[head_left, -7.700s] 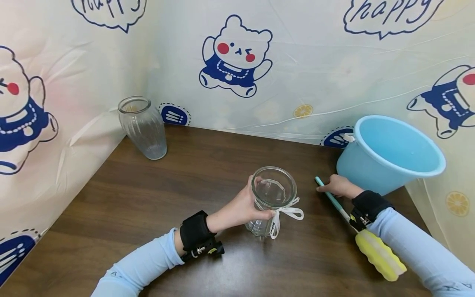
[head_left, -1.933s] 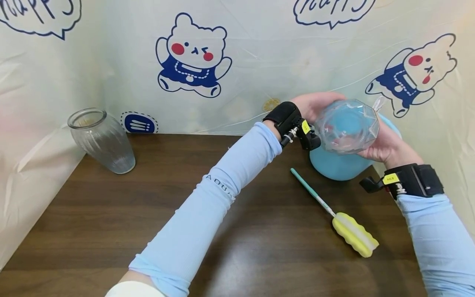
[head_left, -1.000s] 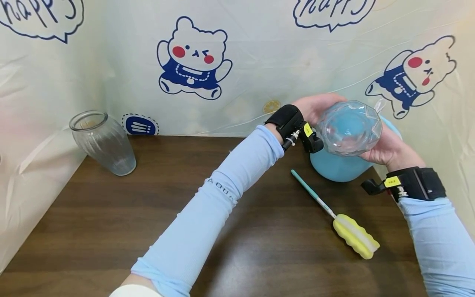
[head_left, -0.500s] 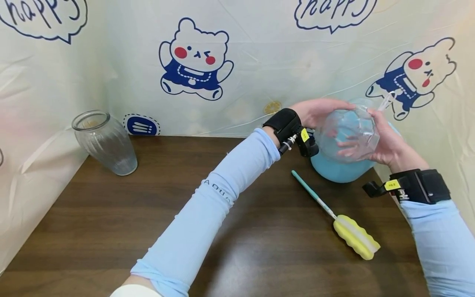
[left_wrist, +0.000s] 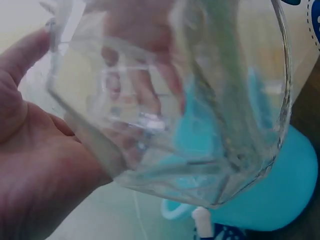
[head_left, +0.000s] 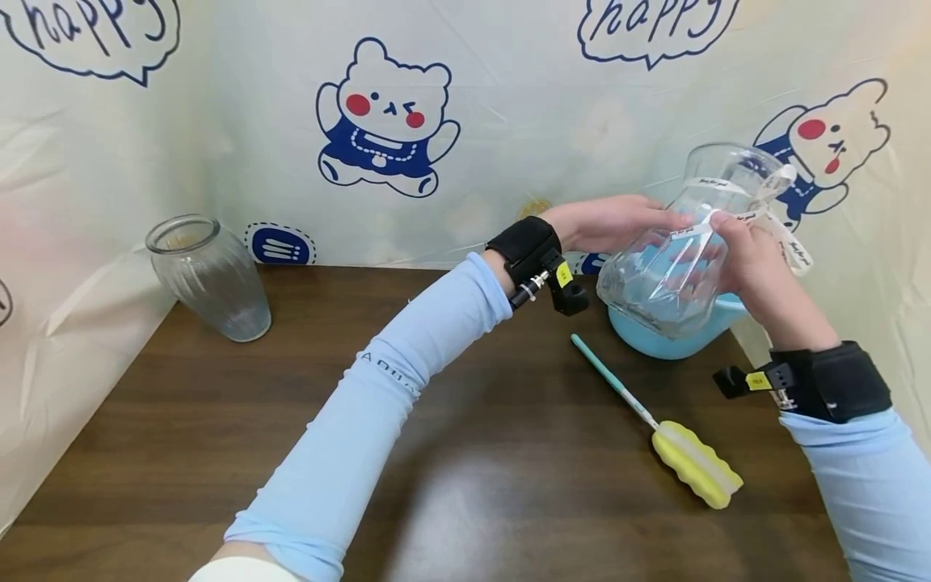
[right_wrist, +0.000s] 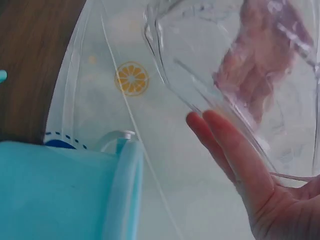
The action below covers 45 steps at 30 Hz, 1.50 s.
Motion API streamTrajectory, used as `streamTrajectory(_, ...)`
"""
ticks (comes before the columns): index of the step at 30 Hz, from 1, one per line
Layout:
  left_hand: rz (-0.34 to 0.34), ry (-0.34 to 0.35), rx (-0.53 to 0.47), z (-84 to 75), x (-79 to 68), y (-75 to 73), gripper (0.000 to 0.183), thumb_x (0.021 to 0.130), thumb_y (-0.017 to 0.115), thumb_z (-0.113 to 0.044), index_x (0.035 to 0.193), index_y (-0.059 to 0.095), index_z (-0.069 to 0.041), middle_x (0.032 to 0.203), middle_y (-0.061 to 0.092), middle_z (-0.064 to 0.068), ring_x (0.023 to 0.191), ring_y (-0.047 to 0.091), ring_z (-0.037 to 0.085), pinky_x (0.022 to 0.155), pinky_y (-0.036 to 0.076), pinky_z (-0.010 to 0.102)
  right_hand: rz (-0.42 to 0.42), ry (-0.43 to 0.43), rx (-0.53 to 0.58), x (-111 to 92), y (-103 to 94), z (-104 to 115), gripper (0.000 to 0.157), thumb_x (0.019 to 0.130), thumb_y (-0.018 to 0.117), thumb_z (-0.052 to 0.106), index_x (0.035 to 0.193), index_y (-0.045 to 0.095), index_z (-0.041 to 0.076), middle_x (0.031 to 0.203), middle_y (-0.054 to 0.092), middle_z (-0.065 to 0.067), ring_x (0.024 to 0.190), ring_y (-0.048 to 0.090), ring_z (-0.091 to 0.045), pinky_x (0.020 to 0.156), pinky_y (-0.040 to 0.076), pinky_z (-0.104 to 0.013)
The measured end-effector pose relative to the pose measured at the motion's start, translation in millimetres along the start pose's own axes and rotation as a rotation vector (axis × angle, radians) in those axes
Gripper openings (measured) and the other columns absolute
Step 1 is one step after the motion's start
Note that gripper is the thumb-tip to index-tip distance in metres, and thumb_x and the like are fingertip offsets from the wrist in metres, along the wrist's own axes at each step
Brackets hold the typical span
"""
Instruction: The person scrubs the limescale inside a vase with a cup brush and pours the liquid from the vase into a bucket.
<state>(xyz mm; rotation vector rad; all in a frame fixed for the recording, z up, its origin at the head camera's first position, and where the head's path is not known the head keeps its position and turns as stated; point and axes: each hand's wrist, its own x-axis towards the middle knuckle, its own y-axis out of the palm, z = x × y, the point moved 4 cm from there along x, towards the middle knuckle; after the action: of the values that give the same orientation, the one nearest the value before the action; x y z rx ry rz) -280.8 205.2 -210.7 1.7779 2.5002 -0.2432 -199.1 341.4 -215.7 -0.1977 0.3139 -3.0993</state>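
Note:
A clear glass vase (head_left: 658, 295) with a white ribbon bow (head_left: 771, 206) is held over the light blue bucket (head_left: 665, 346). It leans with its mouth up and away to the right and its faceted base toward me. My left hand (head_left: 614, 224) grips its left side, thumb near the ribbon. On the other side my right hand (head_left: 764, 267) holds it, thumb at the ribbon and fingers showing through the glass. In the right wrist view, two fingers (right_wrist: 240, 155) lie along the vase wall. Most of the bucket's opening is hidden behind the vase.
A bottle brush (head_left: 694, 461) with a yellow sponge head and teal handle lies on the brown table (head_left: 480, 453) in front of the bucket. A second, ribbed glass vase (head_left: 218, 283) stands at the back left. A printed curtain (head_left: 509, 162) rises behind the table.
Earlier the vase stood on the table and my right hand held the brush, now lying loose. Over the last second the vase has swung from mouth away, base facing me, to mouth up.

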Motion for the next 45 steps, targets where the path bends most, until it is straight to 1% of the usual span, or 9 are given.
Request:
streamTrajectory(5,-0.005,0.103,0.103,-7.8,-14.3,-0.9,0.059,0.096,0.045,-0.020,0.146,0.015,-0.014,0.147,0.022,-0.006,0.129,0.026,0.004,0.103,0.027,0.022,-0.093,-0.113,-0.283,-5.7,11.0,15.2,0.043,0.096,0.038,0.033,0.132,0.038,0.009,0.089,0.065,0.011,0.066,0.066,-0.008,0.055,0.051,-0.021)
streamTrajectory(9,-0.023,0.129,0.199,-13.4,-26.1,-1.3,0.067,0.094,0.048,-0.021,0.146,0.008,-0.017,0.146,0.022,-0.006,0.129,0.025,0.002,0.102,0.027,0.021,-0.198,-0.179,-0.384,-9.9,16.6,24.5,0.048,0.093,0.047,0.033,0.135,0.038,0.013,0.104,0.058,0.002,0.066,0.062,0.000,0.054,0.048,-0.015)
streamTrajectory(12,-0.014,0.140,0.260,-16.5,-34.1,0.5,0.071,0.093,0.049,-0.021,0.146,0.002,-0.017,0.148,0.018,-0.007,0.130,0.020,-0.002,0.102,0.026,0.019,-0.224,-0.246,-0.398,-13.8,20.7,28.1,0.052,0.090,0.053,0.035,0.136,0.037,0.016,0.111,0.053,-0.002,0.073,0.059,0.001,0.057,0.047,-0.011)
streamTrajectory(17,0.007,0.184,0.315,-20.0,-44.7,4.3,0.076,0.092,0.050,-0.019,0.145,-0.003,-0.018,0.149,0.010,-0.010,0.129,0.015,-0.008,0.100,0.024,0.014,-0.207,-0.401,-0.317,-18.6,27.8,30.6,0.063,0.084,0.063,0.031,0.136,0.031,0.016,0.113,0.050,0.002,0.088,0.056,-0.008,0.061,0.047,-0.011)
streamTrajectory(22,0.006,0.206,0.379,-17.8,-55.3,4.3,0.081,0.092,0.049,-0.020,0.144,-0.012,-0.016,0.151,0.000,-0.010,0.129,0.007,-0.011,0.101,0.019,0.011,-0.171,-0.446,-0.241,-17.2,39.1,33.7,0.065,0.081,0.066,0.019,0.135,0.029,0.015,0.113,0.050,-0.002,0.091,0.055,-0.011,0.062,0.048,-0.013)
streamTrajectory(29,0.021,0.281,0.371,-8.9,-70.6,6.6,0.084,0.090,0.051,-0.012,0.143,-0.014,-0.013,0.150,-0.007,0.000,0.131,0.006,-0.004,0.102,0.019,0.014,-0.044,-0.542,0.029,-14.3,54.6,32.9,0.074,0.068,0.075,0.009,0.132,0.036,0.005,0.121,0.050,-0.014,0.101,0.053,-0.023,0.078,0.047,-0.018)
streamTrajectory(33,0.022,0.310,0.379,-1.5,-79.4,8.4,0.084,0.089,0.052,-0.007,0.142,-0.013,-0.009,0.149,-0.001,0.007,0.132,0.012,0.002,0.102,0.021,0.015,-0.114,-0.562,-0.146,-17.2,62.0,23.9,0.072,0.069,0.076,0.018,0.130,0.040,0.008,0.119,0.055,-0.007,0.101,0.053,-0.015,0.080,0.043,-0.016)
streamTrajectory(37,0.018,0.304,0.423,10.6,-86.3,8.4,0.085,0.088,0.055,-0.008,0.141,-0.011,-0.007,0.148,0.001,0.011,0.132,0.010,0.004,0.103,0.019,0.015,-0.221,-0.585,-0.383,-22.4,71.2,12.8,0.075,0.068,0.076,0.029,0.131,0.041,0.010,0.115,0.057,-0.009,0.096,0.053,-0.003,0.078,0.040,-0.013)
streamTrajectory(45,-0.090,0.302,0.505,36.3,-96.2,1.7,0.083,0.085,0.061,-0.014,0.139,-0.001,0.001,0.143,0.010,0.018,0.130,0.015,0.013,0.103,0.019,0.016,-0.194,-0.657,-0.470,-17.0,93.0,-2.6,0.079,0.067,0.075,0.037,0.130,0.042,0.002,0.116,0.056,-0.017,0.100,0.050,0.001,0.082,0.037,-0.013)
